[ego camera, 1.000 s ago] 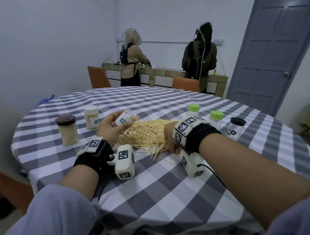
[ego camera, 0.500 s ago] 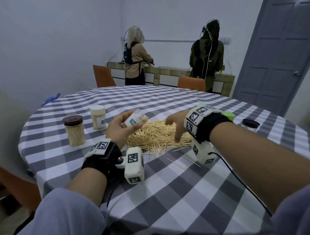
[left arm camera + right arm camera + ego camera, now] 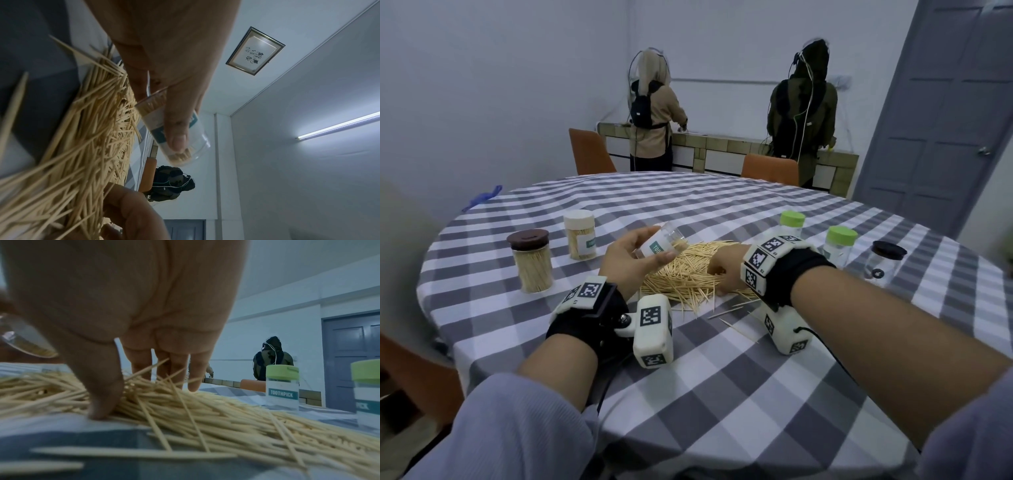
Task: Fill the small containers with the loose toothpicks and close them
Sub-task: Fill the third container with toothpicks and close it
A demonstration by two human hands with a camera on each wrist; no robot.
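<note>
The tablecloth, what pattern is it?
Grey and white checks on the tablecloth, clearest in the head view.

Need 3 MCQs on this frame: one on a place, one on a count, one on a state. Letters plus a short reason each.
1. Where is the brown-lidded glass jar of toothpicks?
A. left of the pile of loose wooden toothpicks
B. right of it
C. in a hand

2. How many green-capped clear plastic containers stand on the table?
A. one
B. two
C. four

3. The small clear labelled container in the left hand is:
A. capped, upright
B. uncapped, tilted
C. lying on the cloth

Key: 1 A, it stands at the table's left side; 2 B, one and another stand beyond the right hand; 3 B, its open mouth shows toothpicks inside.
</note>
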